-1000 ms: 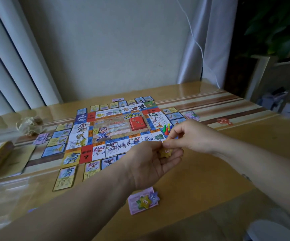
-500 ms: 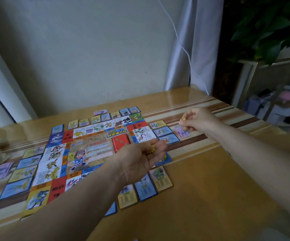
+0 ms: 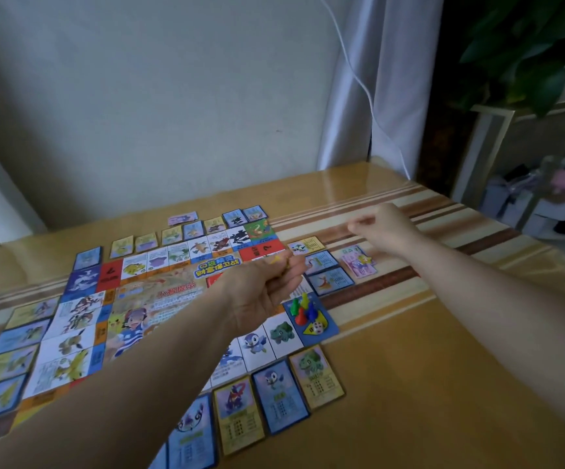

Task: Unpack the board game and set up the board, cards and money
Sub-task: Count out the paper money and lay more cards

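wooden surface (image 3: pixel 443 384): glossy, crossed by brown and cream stripes; it carries all the game parts.
board: colourful printed paper game board (image 3: pixel 159 299) lies flat on the left half of the surface, partly hidden by the left forearm.
cards: blue and yellow picture cards (image 3: pixel 279 397) lie face up in rows just outside the board's edges: near, far, left and right.
pawns: small plastic pawns (image 3: pixel 303 309) in green, yellow, red and blue stand together on the board's blue corner square, with a white die (image 3: pixel 318 327) just beside them.
money: pink-purple paper banknotes (image 3: pixel 359 267) lie beyond the right-hand card row, with a yellow star token (image 3: pixel 364 259) on top.
left hand (image 3: pixel 264 296): raised over the board's right side, fingers curled around small yellow pieces (image 3: pixel 277 260), which are blurred.
right hand (image 3: pixel 382 228): lifted above the stripes, beyond the banknotes and not touching them; fingers curled in, thumb meeting fingertips; nothing shows between them.
behind: pale curtain (image 3: pixel 386 79), white cord (image 3: pixel 369 96), leafy green plant (image 3: pixel 528 45).
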Motion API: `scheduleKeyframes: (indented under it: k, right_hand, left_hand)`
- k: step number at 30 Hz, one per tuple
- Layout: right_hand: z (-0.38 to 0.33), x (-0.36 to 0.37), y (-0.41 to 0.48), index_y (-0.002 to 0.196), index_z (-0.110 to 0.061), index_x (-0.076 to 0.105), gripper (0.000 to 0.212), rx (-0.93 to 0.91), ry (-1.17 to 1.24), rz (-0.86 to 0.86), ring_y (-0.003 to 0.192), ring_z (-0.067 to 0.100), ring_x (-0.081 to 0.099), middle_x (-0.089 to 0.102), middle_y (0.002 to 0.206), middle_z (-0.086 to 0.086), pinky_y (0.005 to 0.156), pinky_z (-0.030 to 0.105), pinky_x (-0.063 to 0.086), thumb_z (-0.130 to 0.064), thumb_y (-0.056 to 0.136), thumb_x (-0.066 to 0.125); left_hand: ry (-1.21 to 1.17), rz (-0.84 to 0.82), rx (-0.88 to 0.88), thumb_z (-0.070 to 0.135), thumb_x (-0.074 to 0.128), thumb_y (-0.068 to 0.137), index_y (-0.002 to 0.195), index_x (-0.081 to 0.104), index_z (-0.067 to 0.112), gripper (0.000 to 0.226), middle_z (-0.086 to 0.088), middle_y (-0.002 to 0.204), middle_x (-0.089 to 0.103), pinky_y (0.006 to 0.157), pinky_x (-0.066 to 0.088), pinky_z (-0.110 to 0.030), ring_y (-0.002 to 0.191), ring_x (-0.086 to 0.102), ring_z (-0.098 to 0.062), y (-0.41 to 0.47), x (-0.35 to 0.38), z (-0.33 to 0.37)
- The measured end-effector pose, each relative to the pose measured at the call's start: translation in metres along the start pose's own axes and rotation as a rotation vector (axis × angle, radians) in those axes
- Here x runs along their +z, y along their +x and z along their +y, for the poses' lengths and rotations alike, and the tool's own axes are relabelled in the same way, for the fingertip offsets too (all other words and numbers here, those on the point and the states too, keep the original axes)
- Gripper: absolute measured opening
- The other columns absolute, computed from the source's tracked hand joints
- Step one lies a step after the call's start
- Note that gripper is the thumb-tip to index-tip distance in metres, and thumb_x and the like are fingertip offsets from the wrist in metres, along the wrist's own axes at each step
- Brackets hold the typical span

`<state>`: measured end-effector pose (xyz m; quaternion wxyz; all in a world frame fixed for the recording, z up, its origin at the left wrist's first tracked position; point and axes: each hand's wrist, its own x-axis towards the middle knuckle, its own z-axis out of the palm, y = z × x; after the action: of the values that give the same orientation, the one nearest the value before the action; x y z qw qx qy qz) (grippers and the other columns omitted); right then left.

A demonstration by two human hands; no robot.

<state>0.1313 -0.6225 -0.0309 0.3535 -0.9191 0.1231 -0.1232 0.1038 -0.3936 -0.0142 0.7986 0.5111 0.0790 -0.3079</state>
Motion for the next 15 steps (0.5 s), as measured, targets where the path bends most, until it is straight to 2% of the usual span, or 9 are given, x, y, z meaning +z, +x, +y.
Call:
scheduleKeyframes:
  k: [2, 4, 5, 7, 10, 12, 15]
  right_hand:
    - [-0.036, 0.0, -0.008, 0.104, -0.024, 0.07, 0.018, -0.09, 0.098, -0.131, 0.096, 0.006, 0.056, 0.065, 0.105, -0.013, 0.087, 0.025, 0.04, -0.03, 0.089, 0.064]
    - [-0.074, 0.004, -0.017, 0.099, -0.032, 0.068, 0.014, -0.178, 0.122, -0.376, 0.084, 0.003, 0.058, 0.067, 0.099, -0.016, 0.079, 0.025, 0.045, -0.037, 0.087, 0.064]
    - [-0.091, 0.009, -0.02, 0.102, -0.031, 0.068, 0.017, -0.221, 0.097, -0.49, 0.083, 0.002, 0.059, 0.067, 0.098, -0.016, 0.076, 0.022, 0.046, -0.037, 0.086, 0.065]
    - [-0.115, 0.023, -0.021, 0.107, -0.026, 0.068, 0.023, -0.277, 0.047, -0.622, 0.093, 0.004, 0.063, 0.067, 0.104, -0.013, 0.082, 0.019, 0.048, -0.031, 0.084, 0.068]
    - [-0.144, 0.05, -0.018, 0.096, -0.026, 0.069, 0.012, -0.328, 0.035, -0.676, 0.098, 0.015, 0.066, 0.071, 0.098, -0.005, 0.091, 0.029, 0.051, -0.022, 0.085, 0.069]
    - [-0.163, 0.067, -0.017, 0.088, -0.027, 0.07, 0.009, -0.375, 0.054, -0.663, 0.095, 0.015, 0.066, 0.072, 0.094, -0.004, 0.092, 0.032, 0.051, -0.019, 0.084, 0.07]
    - [-0.187, 0.092, -0.011, 0.082, -0.027, 0.069, 0.011, -0.381, 0.109, -0.673, 0.071, 0.005, 0.062, 0.069, 0.079, -0.007, 0.071, 0.028, 0.05, -0.016, 0.083, 0.071]
  left_hand:
    - [-0.002, 0.025, 0.02, 0.003, 0.045, 0.097, 0.094, 0.061, -0.001, 0.017, -0.011, 0.071, 0.072, 0.06, 0.058, -0.024, 0.063, 0.07, -0.015, 0.001, -0.007, 0.004]
    - [0.004, 0.056, 0.036, 0.003, 0.046, 0.096, 0.095, 0.061, -0.002, 0.015, -0.011, 0.071, 0.072, 0.058, 0.059, -0.024, 0.062, 0.069, -0.015, 0.001, -0.016, 0.011]
    - [0.018, 0.071, 0.042, 0.004, 0.047, 0.096, 0.095, 0.061, -0.002, 0.015, -0.011, 0.071, 0.071, 0.056, 0.058, -0.023, 0.06, 0.069, -0.014, 0.0, -0.02, 0.014]
    - [0.039, 0.107, 0.048, 0.006, 0.049, 0.096, 0.091, 0.062, -0.002, 0.016, -0.01, 0.068, 0.069, 0.054, 0.057, -0.021, 0.057, 0.067, -0.013, -0.004, -0.031, 0.023]
    - [-0.014, 0.164, 0.079, 0.007, 0.051, 0.095, 0.088, 0.061, -0.003, 0.015, -0.01, 0.064, 0.068, 0.052, 0.056, -0.02, 0.057, 0.065, -0.013, -0.012, -0.053, 0.04]
    - [-0.063, 0.182, 0.109, 0.008, 0.052, 0.094, 0.086, 0.061, -0.003, 0.017, -0.011, 0.065, 0.067, 0.053, 0.056, -0.02, 0.059, 0.064, -0.013, -0.015, -0.071, 0.05]
    - [-0.139, 0.189, 0.147, 0.01, 0.05, 0.096, 0.084, 0.063, 0.0, 0.02, -0.009, 0.062, 0.067, 0.057, 0.056, -0.02, 0.054, 0.065, -0.011, -0.02, -0.096, 0.062]
